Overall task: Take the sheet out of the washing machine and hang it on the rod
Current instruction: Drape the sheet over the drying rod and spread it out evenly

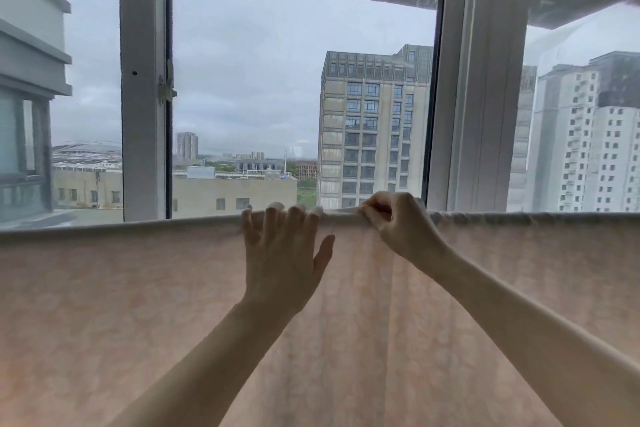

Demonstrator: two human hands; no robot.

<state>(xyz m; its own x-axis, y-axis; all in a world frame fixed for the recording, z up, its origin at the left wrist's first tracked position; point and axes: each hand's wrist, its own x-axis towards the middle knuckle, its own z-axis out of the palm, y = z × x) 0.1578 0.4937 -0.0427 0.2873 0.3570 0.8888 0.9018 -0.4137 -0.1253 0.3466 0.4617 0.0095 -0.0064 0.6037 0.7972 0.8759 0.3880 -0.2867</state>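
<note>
Currently on view, largest item first. Window (311, 80): wide, pale-framed, with tall grey and white tower blocks (374, 128) and an overcast sky beyond the glass. Sheet (121, 305): pale pink with a faint blotchy pattern, draped over the rod and hanging flat from edge to edge of the view; its folded top line runs level below the window, a few soft vertical creases fall beneath the hands, and the rod itself is hidden under the cloth. Left hand (282, 253): fingers spread and straight, palm against the near face of the sheet, fingertips (273, 210) hooked just over the top fold near its middle. Right hand (398, 222): just beside the left, to its right, fingers curled, pinching a small ridge of fabric at the top fold between thumb and forefinger. Both bare forearms rise from the lower edge of the view in front of the hanging cloth.
</note>
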